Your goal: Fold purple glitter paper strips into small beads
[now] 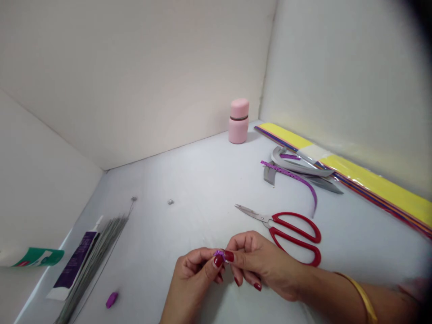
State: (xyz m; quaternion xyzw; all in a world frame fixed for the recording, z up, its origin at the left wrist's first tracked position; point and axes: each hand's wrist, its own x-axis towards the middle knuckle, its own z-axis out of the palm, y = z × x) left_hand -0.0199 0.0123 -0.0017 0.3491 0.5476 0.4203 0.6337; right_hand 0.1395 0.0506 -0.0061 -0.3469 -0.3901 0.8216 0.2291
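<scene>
Between the fingertips of both hands is a small purple piece [219,253], patterned and mostly covered by the fingers, so its full shape is hidden. My left hand [199,272] pinches it between thumb and fingers from the left. From the right, my right hand [258,263] also grips it with thumb and index finger, the other fingers curled below. Just beyond my right hand lie red-handled scissors [266,219], their tips pointing left. A purple patterned strip [293,175] curves on the table farther right, over grey strips [303,168].
A pink flask [239,123] stands near the back corner. A yellow-topped pack of coloured sheets [357,173] runs along the right wall. At left are a purple-and-white tube [76,261], a bundle of thin wires [96,261], a purple lump [111,299] and small silvery bits [170,202].
</scene>
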